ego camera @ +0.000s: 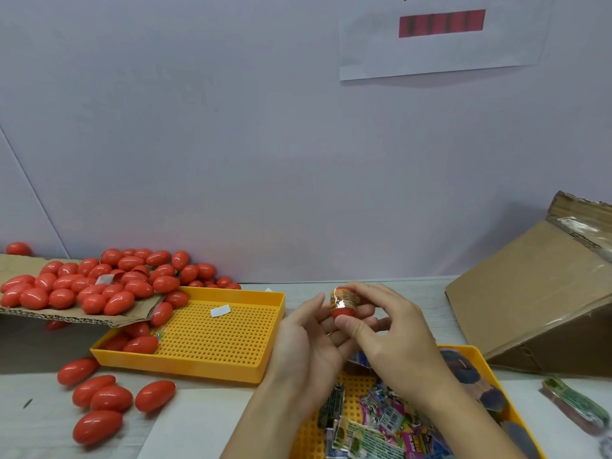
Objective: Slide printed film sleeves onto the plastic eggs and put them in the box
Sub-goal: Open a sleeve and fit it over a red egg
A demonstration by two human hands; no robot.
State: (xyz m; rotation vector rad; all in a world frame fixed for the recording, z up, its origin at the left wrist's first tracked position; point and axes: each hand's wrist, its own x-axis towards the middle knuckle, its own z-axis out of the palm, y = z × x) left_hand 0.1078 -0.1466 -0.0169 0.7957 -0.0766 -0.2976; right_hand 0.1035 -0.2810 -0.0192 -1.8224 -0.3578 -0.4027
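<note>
Yellow plastic makes up both perforated trays. The left tray (212,336), at centre-left of the frame, holds a few red eggs (140,344) in its left corner and one small white slip (220,310) on its grid. The near tray (477,354), at lower right, is heaped with printed film sleeves (371,422) in mixed colours. At centre, both hands meet over the gap between the trays: the right hand (394,339) pinches a red egg (344,304) between thumb and fingers, a shiny printed sleeve (343,299) wrapped round its upper part, while the left hand (308,342) cups beneath it with fingers loosely curled against its side. A flat cardboard sheet (20,265) at the left edge carries a large pile of bare eggs (99,283), its edge overhanging the left tray. More loose eggs (99,399) lie on the pale table (39,422) at lower left. The cardboard box (543,293) sits tilted at the right edge, its inside hidden. A bundle of sleeves (576,409) lies beside the near tray at lower right. Behind stands a pale grey wall (231,127) with a paper sheet (440,41) bearing a red bar at upper right.
</note>
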